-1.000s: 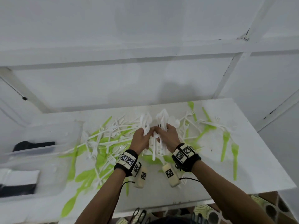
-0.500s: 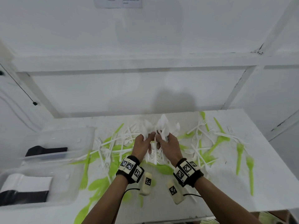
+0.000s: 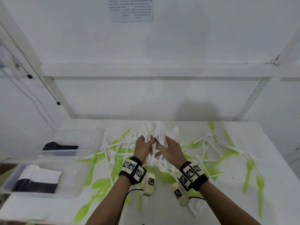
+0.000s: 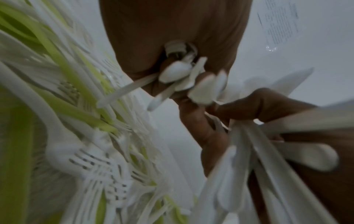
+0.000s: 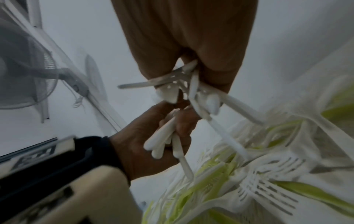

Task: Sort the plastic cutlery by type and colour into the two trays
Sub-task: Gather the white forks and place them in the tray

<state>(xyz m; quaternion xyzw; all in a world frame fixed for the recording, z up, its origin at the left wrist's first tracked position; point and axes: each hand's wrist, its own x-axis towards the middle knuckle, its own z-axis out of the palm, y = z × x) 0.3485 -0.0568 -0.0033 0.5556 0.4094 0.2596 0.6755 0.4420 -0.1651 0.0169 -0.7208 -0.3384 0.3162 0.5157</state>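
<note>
Both hands meet above the middle of the white table [image 3: 276,184], each gripping a bunch of white spoons [image 3: 158,132] with bowls fanned upward. My left hand [image 3: 142,147] curls round one bunch of handles [image 5: 162,145]. My right hand [image 3: 170,148] curls round another bunch [image 4: 258,159]. Under the hands lies a heap of white forks [image 3: 113,153] mixed with lime green cutlery [image 3: 100,184]. Two clear trays stand at the left: the far tray [image 3: 97,135] and the near tray [image 3: 78,184].
Each tray holds a black and white label card [image 3: 40,179]. Green forks [image 3: 248,174] and white forks [image 3: 206,143] lie scattered over the table's right half. A white wall and shelf frame rise behind the table. A fan [image 5: 25,75] stands off to the left.
The two hands stay together on the white spoons over the heap, with the bunches lifted slightly. The head view has tilted upward, showing more wall.
</note>
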